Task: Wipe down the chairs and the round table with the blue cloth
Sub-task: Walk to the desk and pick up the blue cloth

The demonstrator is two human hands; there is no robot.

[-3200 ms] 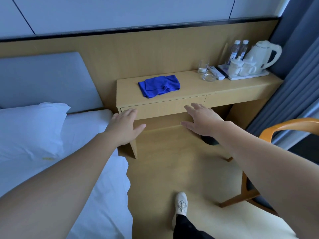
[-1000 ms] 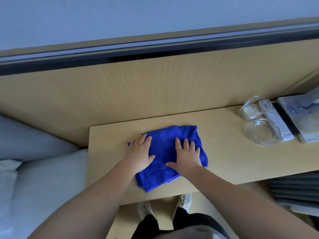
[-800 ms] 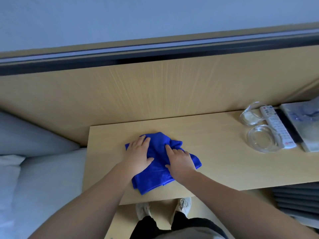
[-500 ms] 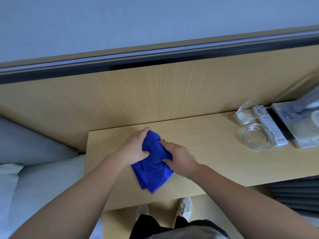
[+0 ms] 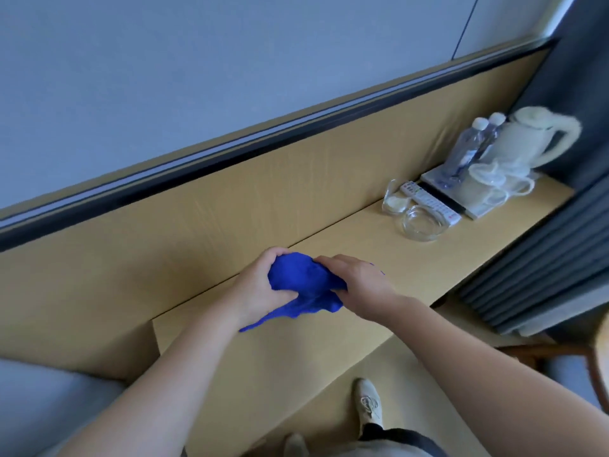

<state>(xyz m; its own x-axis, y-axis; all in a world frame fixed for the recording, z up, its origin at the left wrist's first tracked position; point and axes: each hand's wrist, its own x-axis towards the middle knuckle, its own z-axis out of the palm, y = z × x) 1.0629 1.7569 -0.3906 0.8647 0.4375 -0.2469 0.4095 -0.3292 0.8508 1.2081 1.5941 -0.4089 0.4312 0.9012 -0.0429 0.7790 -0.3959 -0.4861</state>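
The blue cloth (image 5: 301, 283) is bunched up between both hands just above the wooden desk (image 5: 329, 344). My left hand (image 5: 260, 288) grips its left side, with a tail of cloth hanging below the hand. My right hand (image 5: 357, 283) clasps its right side. Part of a wooden chair (image 5: 593, 361) with an orange frame shows at the lower right edge. The round table is out of view.
On the desk's right end stand a glass ashtray (image 5: 423, 222), a drinking glass (image 5: 395, 197), a remote control (image 5: 430, 202), and a tray (image 5: 471, 206) with cups, two water bottles and a white kettle (image 5: 530, 143). Grey curtains (image 5: 560, 245) hang at right. The bed (image 5: 39, 400) lies at lower left.
Both hands have gathered the flat cloth into a bunch and lifted it off the desk. The view has tilted and swung right, showing the kettle and chair.
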